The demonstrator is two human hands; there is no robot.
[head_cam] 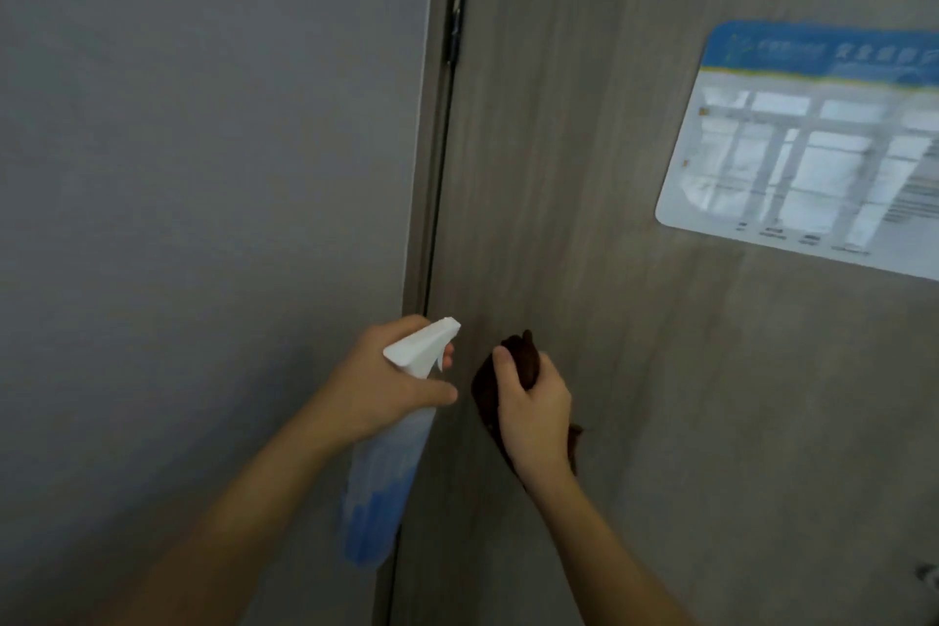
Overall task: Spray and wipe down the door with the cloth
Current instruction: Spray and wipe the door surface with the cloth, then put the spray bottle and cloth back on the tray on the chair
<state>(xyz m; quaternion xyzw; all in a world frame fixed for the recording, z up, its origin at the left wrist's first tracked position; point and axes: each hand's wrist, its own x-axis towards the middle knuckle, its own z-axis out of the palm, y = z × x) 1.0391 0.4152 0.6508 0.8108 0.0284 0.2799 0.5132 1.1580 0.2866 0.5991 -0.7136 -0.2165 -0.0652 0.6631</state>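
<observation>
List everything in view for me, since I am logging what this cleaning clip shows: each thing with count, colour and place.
door: one, grey-brown wood grain, filling the right half of the view
wall: one, grey, left of the door
hinge: one, black, on the door's left edge near the top
notice: one, white with a blue header, stuck on the door at upper right
spray bottle: one, white nozzle and clear body with blue liquid, held near the door's left edge
cloth: one, dark brown, against the door
left hand: one, grips the spray bottle's neck
right hand: one, holds the cloth
</observation>
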